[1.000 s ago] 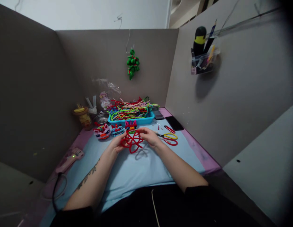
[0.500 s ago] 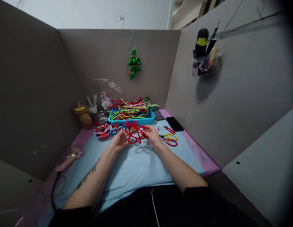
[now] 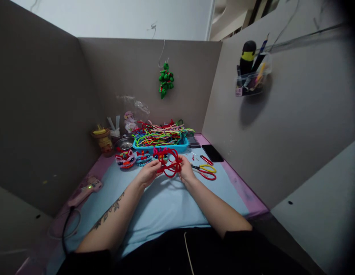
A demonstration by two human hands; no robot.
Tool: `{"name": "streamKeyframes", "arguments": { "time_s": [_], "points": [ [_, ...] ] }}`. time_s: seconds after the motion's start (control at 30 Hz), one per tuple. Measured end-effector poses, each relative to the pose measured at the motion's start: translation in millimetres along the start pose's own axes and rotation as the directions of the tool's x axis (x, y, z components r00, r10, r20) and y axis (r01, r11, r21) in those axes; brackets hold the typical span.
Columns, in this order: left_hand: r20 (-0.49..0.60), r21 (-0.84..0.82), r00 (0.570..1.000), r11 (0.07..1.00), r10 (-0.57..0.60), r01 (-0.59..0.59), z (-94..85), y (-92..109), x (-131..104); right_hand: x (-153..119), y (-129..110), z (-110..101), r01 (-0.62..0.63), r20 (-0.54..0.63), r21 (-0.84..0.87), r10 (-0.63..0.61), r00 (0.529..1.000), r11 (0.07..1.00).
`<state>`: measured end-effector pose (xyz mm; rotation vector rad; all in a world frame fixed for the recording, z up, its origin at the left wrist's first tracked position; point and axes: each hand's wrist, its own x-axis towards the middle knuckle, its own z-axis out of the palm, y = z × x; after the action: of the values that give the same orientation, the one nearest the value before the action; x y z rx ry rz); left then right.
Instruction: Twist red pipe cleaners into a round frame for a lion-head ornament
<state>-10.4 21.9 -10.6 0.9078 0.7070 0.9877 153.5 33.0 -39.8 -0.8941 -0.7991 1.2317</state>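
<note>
Between my hands, a little above the blue cloth, is a red pipe-cleaner frame (image 3: 172, 175) bent into several crossing loops. My left hand (image 3: 149, 172) pinches its left side with thumb and fingers. On its right edge my right hand (image 3: 185, 169) is closed, some fingers hidden behind the loops. Just beyond the frame sit colourful pipe-cleaner animal heads: a pink and orange one (image 3: 126, 159), a light blue one (image 3: 143, 158), and a pink-eared one (image 3: 158, 153) partly covered by the frame.
A blue tray (image 3: 162, 149) heaped with pipe cleaners stands behind. Right of my hands lie scissors (image 3: 207, 172), a red tool (image 3: 206, 159) and a black phone (image 3: 212, 153). A corded glue gun (image 3: 87, 190) is at left. Partitions enclose the table; a pen holder (image 3: 250, 84) hangs right.
The red frame has been turned and now looks narrower, its star-like outline no longer facing me. My left hand has moved right and its fingers have closed on the frame. The view has shifted slightly.
</note>
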Motion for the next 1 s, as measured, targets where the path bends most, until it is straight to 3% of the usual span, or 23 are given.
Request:
{"name": "streamKeyframes", "arguments": {
  "time_s": [0.17, 0.43, 0.7, 0.77, 0.9, 1.0],
  "points": [
    [-0.049, -0.008, 0.998, 0.999, 0.039, -0.040, -2.6, 4.2, -0.3, -0.7, 2.9, 1.9, 0.021, 0.085, -0.054, -0.017, 0.996, 0.998],
    [0.121, 0.029, 0.993, 0.999, 0.011, -0.015, 3.9, 6.1, -6.2, 1.0, 2.8, -1.7, 0.062, 0.025, -0.068, -0.060, 0.998, 0.996],
    [0.154, 0.048, 0.987, 0.997, 0.054, -0.062, 0.7, 2.2, -3.6, 0.5, 4.8, -1.8, -0.103, -0.042, -0.073, 0.100, 0.994, 0.992],
    [0.129, 0.054, 0.990, 0.996, 0.064, -0.072, 0.4, 0.7, -2.4, -0.2, 5.8, -0.9, -0.123, -0.036, -0.073, 0.120, 0.992, 0.990],
    [-0.027, 0.037, 0.992, 0.992, 0.124, -0.123, -0.8, 1.1, 0.6, 1.6, 5.9, -1.9, -0.153, 0.018, -0.103, 0.156, 0.988, 0.983],
    [-0.083, 0.017, 0.976, 0.979, 0.202, -0.202, -5.7, 8.7, 1.1, 5.2, -0.1, -7.1, -0.143, -0.016, -0.153, 0.142, 0.990, 0.978]
  ]
}}
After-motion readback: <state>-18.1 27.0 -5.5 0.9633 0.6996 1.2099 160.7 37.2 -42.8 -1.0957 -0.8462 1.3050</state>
